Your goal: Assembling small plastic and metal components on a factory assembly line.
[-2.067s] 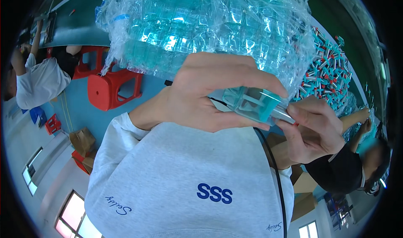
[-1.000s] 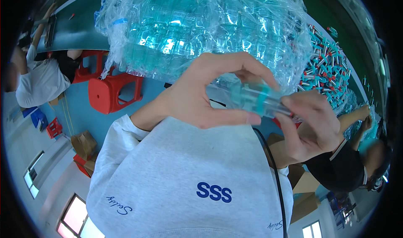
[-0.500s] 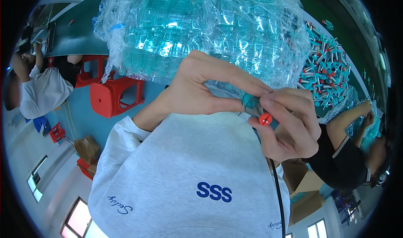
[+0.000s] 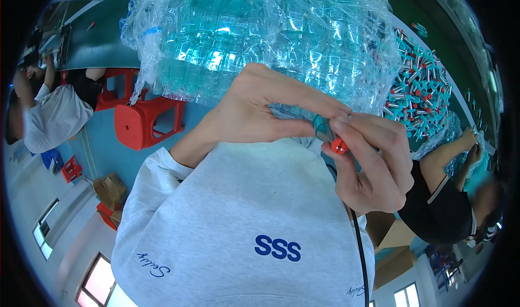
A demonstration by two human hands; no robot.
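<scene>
My left hand (image 4: 254,104) pinches a clear teal plastic cup-shaped piece (image 4: 322,127) between thumb and forefinger, in front of my chest. Closed around a small part with a round red end (image 4: 339,145) is my right hand (image 4: 379,163); thumb and fingers grip it right up against the teal piece. The red end faces me, and the fingers hide much of its body. I cannot tell how far the part sits inside the teal piece.
Beyond my hands lies a big plastic-wrapped pack of teal clear pieces (image 4: 233,41). A heap of teal, silver and red parts (image 4: 417,90) is on the dark green table at right. Co-workers sit at left and right (image 4: 439,204). A red stool (image 4: 142,125) stands at left.
The red-ended part has shifted slightly up and left, closer to the teal piece. My right fingers have moved a little with it. Both hands keep their grip.
</scene>
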